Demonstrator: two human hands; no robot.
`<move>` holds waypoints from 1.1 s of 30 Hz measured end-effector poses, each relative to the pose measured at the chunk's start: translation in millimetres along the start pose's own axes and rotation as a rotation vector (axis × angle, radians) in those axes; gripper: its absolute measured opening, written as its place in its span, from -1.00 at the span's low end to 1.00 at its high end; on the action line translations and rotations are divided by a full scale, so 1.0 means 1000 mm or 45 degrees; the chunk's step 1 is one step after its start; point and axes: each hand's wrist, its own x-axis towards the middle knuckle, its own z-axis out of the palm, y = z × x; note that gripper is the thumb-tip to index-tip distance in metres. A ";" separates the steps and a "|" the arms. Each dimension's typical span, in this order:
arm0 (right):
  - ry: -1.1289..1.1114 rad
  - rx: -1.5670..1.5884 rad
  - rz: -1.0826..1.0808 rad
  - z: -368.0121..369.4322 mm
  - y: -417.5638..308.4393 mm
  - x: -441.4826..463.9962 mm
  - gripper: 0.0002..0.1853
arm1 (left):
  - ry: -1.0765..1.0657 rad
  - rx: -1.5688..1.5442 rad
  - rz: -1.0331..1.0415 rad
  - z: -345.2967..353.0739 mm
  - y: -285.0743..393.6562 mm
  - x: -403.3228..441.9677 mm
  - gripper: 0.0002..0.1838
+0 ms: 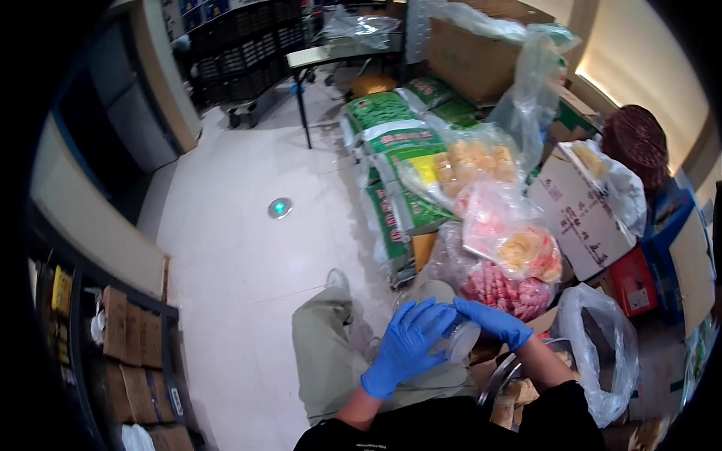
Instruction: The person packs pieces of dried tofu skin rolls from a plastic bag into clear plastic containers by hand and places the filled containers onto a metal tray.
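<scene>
Pale, glossy tiles cover the floor [241,278], with a round metal disc [280,207] showing a green light set into it. A dark doorway [105,98] opens along the left wall, and a shelf [79,334] below it carries brown cartons [134,327]. At the back, a small table [306,57] stands beside stacked black crates [244,52]. Green and white sacks [400,139] lie piled to the right, with bags of yellowish food [477,164] on top and a large brown box [474,60] behind. The person's lap [320,353], in light green trousers, sits at the near end of this strip, and over it is a clear jar [464,342], tilted, between two blue gloves. The left hand [406,346] is curled around the jar's side, fingers slightly spread; the right hand [492,322] touches its far side with fingers long and close together, and whether it grips cannot be told. The widest room for moving is left of the lap, bounded by the shelf's edge and the sacks' front edge. On the right it is tight: a bag of pink food [504,293] lies just beyond the right hand, and an open plastic bag [620,338] stands near that forearm.
</scene>
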 end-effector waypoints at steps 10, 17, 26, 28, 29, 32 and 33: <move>0.545 -1.816 -0.445 0.104 -0.024 -0.002 -0.31 | 0.038 -0.073 -0.501 0.005 -0.023 -0.037 -0.13; 0.108 -1.582 -0.937 0.092 -0.029 -0.005 -0.38 | -0.300 -1.704 -0.895 0.031 -0.045 -0.067 -0.09; -0.285 -1.166 -1.304 0.079 -0.036 -0.013 -0.40 | -0.252 -3.145 -0.918 0.042 -0.020 -0.068 -0.29; -0.186 -1.146 -1.354 0.072 -0.041 -0.017 -0.39 | -0.359 -3.030 -0.787 0.036 -0.025 -0.066 -0.31; -0.096 -1.129 -1.403 0.069 -0.040 -0.020 -0.38 | -0.413 -2.964 -0.731 0.035 -0.028 -0.064 -0.32; 0.172 -0.764 -1.130 0.065 -0.028 -0.017 -0.31 | -0.527 -2.804 -0.614 0.033 -0.035 -0.054 -0.36; 0.205 -0.462 -0.916 0.063 -0.024 -0.017 -0.28 | -0.542 -2.775 -0.595 0.035 -0.038 -0.049 -0.37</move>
